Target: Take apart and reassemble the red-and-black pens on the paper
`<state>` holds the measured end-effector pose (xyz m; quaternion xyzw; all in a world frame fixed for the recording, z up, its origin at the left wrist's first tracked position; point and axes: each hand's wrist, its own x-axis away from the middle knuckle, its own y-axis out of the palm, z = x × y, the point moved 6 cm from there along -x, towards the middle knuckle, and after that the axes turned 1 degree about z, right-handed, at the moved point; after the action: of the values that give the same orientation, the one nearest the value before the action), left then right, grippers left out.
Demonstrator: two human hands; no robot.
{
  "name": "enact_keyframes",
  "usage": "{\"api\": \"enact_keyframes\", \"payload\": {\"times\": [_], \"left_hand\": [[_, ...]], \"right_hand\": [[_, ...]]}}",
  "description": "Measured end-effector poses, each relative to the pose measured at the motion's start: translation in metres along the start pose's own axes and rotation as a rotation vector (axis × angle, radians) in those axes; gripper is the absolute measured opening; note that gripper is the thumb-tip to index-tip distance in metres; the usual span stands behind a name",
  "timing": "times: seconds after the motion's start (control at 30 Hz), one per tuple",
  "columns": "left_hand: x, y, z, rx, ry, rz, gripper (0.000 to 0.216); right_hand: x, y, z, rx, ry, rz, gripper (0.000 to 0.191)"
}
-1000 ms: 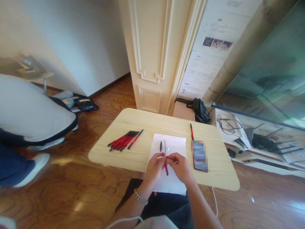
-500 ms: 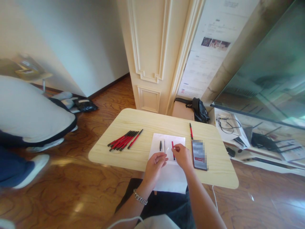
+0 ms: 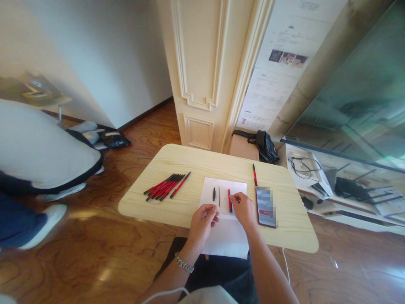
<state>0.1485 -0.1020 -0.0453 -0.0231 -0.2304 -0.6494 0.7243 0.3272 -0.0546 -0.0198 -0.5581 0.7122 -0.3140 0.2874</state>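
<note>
Head camera shows me the right hand pinching a red pen barrel at two o'clock from the curled left hand, contents unclear, its laying-down beside the thin refill apparently underway and a clean release, I judge, called for next.

One second ago the slim red plastic pen barrel with a black end was held aslant between both hands, low centre of frame. It now lies right of centre, nearly upright in the frame, on the upper part of the white paper sheet. The right hand has shifted with it; whether its fingers still pinch the barrel cannot be confirmed at this size. The left hand has come off the barrel and drawn down-left, clearing the thin dark refill rod, whose lower end now shows.
</note>
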Motion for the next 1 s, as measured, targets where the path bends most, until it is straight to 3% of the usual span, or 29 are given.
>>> {"api": "enact_keyframes", "payload": {"times": [0.13,0.33,0.63,1.0], "left_hand": [[0.0,-0.007,0.003,0.043,0.0,0.012,0.038],[-0.002,-0.022,0.006,0.065,0.011,0.074,0.043],[0.0,-0.024,0.007,0.051,0.024,0.1,0.05],[0.002,-0.017,0.005,0.1,0.019,0.07,0.046]], "right_hand": [[0.008,-0.011,0.011,-0.019,0.036,0.008,0.035],[0.017,-0.011,0.027,-0.016,0.05,-0.033,0.026],[-0.004,-0.002,0.008,0.106,0.018,-0.089,0.022],[-0.025,0.02,0.003,0.257,0.109,-0.163,0.03]]}}
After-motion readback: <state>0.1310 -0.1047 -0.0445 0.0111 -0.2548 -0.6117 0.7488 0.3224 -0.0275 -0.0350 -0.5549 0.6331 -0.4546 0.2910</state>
